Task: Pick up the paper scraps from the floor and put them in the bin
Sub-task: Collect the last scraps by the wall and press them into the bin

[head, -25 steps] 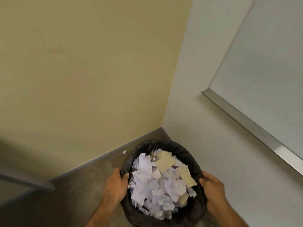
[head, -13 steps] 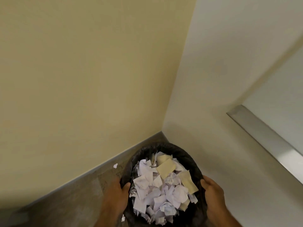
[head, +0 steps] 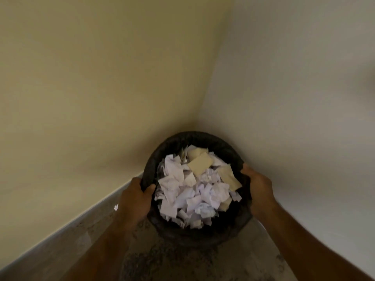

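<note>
The bin (head: 194, 138), black-lined and round, is being held in the lower centre of the frame, in the corner where the yellow wall (head: 101, 78) and the white wall (head: 294, 98) are meeting. It is being gripped on both sides: the left hand (head: 135, 196) is being curled over the rim at lower left, thumb tucked inside the edge, and the right hand (head: 258, 186) is being wrapped round the rim at centre right, fingers closed on the liner. Whether the bin is being lifted or is sitting on the floor (head: 182, 260) cannot be told.

The paper scraps (head: 194, 187) are being heaped inside, white crumpled pieces with a few cream flat ones toward the upper part of the pile, nearly level with the rim. One small white scrap (head: 116, 207) is lying on the floor just left of the left hand, by the skirting.

Handling, as judged: the load is being taken as very light, the scraps soft and loose, easily spilled if tilted. The liner is likely slippery and slack, so the stiff rim beneath is being judged the best hold. The stray scrap is being judged thin and flat, best pinched by an edge with fingertips.
</note>
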`<state>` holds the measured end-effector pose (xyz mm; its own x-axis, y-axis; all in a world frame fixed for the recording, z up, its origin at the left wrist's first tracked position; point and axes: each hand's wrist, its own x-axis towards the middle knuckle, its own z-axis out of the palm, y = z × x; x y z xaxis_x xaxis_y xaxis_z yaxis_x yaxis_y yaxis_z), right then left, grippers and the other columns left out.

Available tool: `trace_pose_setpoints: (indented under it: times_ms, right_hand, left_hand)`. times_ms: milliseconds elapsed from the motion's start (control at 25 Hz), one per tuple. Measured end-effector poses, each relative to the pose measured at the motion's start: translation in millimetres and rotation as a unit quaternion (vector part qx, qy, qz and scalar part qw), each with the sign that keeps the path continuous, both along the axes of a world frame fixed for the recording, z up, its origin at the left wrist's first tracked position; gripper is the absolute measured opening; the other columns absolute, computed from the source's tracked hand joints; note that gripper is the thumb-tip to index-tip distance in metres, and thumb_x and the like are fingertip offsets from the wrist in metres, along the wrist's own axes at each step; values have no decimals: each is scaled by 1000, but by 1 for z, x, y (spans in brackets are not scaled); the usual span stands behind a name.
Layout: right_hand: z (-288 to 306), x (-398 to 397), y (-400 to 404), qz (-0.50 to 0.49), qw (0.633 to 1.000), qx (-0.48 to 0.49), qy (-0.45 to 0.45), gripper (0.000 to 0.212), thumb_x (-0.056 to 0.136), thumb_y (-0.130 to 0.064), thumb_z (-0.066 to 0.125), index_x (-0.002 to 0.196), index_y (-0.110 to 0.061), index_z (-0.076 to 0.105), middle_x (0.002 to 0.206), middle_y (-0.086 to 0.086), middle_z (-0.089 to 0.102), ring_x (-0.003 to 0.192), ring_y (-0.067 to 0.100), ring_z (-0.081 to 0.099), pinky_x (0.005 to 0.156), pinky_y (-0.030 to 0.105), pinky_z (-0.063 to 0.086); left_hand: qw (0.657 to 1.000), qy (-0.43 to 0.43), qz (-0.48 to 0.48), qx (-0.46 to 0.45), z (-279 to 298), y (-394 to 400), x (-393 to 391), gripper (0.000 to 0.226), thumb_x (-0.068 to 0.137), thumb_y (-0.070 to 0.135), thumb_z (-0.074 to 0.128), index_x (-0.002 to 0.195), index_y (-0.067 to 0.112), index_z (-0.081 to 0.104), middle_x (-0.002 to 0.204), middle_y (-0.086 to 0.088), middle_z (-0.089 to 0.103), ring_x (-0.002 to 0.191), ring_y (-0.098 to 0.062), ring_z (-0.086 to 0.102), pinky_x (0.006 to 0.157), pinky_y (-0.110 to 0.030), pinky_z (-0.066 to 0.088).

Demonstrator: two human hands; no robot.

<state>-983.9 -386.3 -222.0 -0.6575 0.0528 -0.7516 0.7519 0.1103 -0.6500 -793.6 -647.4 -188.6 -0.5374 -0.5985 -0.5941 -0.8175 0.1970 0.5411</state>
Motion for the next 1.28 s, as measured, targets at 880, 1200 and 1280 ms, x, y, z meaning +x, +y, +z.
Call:
trace_pose_setpoints:
  times_ms: [880, 1200, 1280]
  right_hand:
    - [33, 107, -59, 356, 704, 209, 577, 26, 90, -27, 60, 109, -10, 59, 107, 11, 60, 102, 23, 52, 89, 39, 39]
    - [-109, 297, -72, 779, 496, 118, 363, 42, 93, -21, 60, 134, -21, 52, 143, 10, 45, 128, 33, 47, 87, 44, 53]
    - [-154, 316, -80, 871, 378, 119, 288, 53, 100, -24, 48, 149, -24, 29, 159, 13, 14, 143, 39, 17, 100, 58, 41]
  left_hand:
    - [998, -24, -6, -54, -57, -63, 63, 17, 88, 43, 58, 87, 27, 63, 91, 2, 71, 80, -19, 66, 70, -28, 46]
    - [992, -61, -50, -95, -126, -41, 158, 36, 92, 33, 62, 125, 24, 53, 101, -5, 66, 88, -22, 61, 80, -30, 45]
    - [987, -60, -81, -122, -160, -38, 169, 52, 92, 29, 63, 140, 26, 44, 119, -12, 58, 103, -29, 59, 87, -35, 45]
